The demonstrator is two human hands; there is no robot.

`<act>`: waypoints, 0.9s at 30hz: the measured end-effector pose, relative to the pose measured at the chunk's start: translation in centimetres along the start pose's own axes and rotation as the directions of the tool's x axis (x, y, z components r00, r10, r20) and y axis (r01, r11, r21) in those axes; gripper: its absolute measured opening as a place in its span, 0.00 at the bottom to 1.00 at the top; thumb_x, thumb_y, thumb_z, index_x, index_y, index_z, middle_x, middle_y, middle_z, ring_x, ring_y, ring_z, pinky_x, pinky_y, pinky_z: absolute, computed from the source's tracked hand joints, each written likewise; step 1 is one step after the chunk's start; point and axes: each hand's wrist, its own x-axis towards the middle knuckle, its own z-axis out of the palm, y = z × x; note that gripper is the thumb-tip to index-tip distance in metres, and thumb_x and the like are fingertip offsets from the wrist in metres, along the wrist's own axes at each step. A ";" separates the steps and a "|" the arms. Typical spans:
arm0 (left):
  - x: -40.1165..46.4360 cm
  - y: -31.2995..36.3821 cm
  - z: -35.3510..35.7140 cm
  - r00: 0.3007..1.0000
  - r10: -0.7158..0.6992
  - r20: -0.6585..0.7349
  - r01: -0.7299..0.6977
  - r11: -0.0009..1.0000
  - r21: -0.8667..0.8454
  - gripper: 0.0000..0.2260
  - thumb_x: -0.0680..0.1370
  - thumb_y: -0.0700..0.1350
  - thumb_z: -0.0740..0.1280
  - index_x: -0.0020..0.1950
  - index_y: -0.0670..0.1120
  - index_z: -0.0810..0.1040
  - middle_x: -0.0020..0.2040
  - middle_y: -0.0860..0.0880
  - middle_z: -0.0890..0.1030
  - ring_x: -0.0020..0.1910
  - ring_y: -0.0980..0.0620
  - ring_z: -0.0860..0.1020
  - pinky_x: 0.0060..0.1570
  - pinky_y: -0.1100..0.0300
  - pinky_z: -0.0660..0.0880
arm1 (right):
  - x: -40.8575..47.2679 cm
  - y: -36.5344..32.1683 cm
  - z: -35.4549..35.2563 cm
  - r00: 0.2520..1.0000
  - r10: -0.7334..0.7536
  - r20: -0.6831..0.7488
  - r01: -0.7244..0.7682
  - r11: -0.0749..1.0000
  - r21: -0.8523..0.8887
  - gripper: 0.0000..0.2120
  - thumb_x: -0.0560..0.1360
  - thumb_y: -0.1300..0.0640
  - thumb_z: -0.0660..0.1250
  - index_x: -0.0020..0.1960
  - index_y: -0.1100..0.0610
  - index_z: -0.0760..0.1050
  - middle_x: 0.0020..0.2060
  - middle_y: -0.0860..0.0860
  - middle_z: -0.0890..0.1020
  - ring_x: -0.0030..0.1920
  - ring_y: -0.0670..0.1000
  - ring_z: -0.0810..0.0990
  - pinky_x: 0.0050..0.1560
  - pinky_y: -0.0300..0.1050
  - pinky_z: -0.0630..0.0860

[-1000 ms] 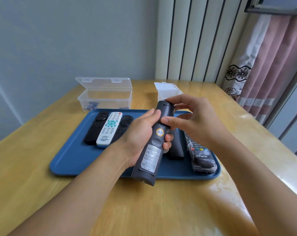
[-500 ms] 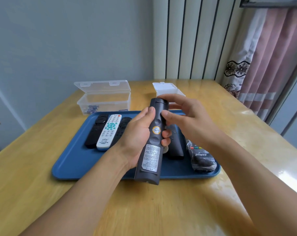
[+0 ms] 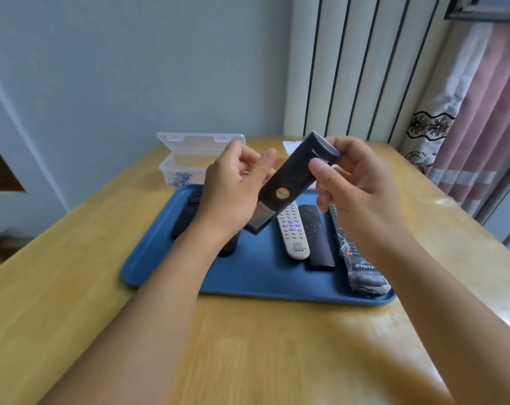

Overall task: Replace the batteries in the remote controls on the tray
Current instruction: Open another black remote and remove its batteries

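Head view: the dark remote is held above the blue tray, back side up, long axis slanting from near-left up to far-right. The right hand pinches its far end; the left hand cradles the near part, fingers curled around it.

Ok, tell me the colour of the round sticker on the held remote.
Yellow-orange sticker, clearest in the head view.

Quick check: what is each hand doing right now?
Left hand: holds the lower part of the dark remote.
Right hand: grips the upper end of the same remote.
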 end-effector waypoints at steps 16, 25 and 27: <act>-0.8 -2.3 -2.3 0.962 -0.243 0.127 -0.007 0.443 0.896 0.14 0.71 0.54 0.73 0.48 0.47 0.78 0.48 0.46 0.79 0.52 0.41 0.79 0.39 0.55 0.69 | -2.8 2.1 4.1 0.845 0.251 0.473 0.349 0.411 -0.842 0.14 0.73 0.49 0.71 0.52 0.52 0.69 0.49 0.48 0.78 0.49 0.54 0.75 0.45 0.51 0.74; -1.2 -1.3 -1.7 0.947 -0.293 0.133 -0.005 0.401 0.916 0.17 0.74 0.54 0.75 0.45 0.44 0.71 0.46 0.46 0.70 0.44 0.45 0.70 0.35 0.55 0.67 | -3.0 2.6 4.1 0.846 0.250 0.471 0.316 0.478 -0.820 0.16 0.73 0.43 0.72 0.55 0.50 0.76 0.54 0.46 0.78 0.55 0.51 0.75 0.52 0.50 0.76; -1.0 -1.5 -1.5 0.948 -0.290 0.130 0.005 0.423 0.906 0.17 0.74 0.50 0.75 0.39 0.44 0.68 0.44 0.47 0.69 0.42 0.45 0.70 0.29 0.58 0.64 | -3.0 2.7 4.1 0.848 0.249 0.469 0.309 0.487 -0.817 0.16 0.73 0.43 0.73 0.55 0.50 0.76 0.54 0.47 0.79 0.55 0.51 0.76 0.53 0.50 0.76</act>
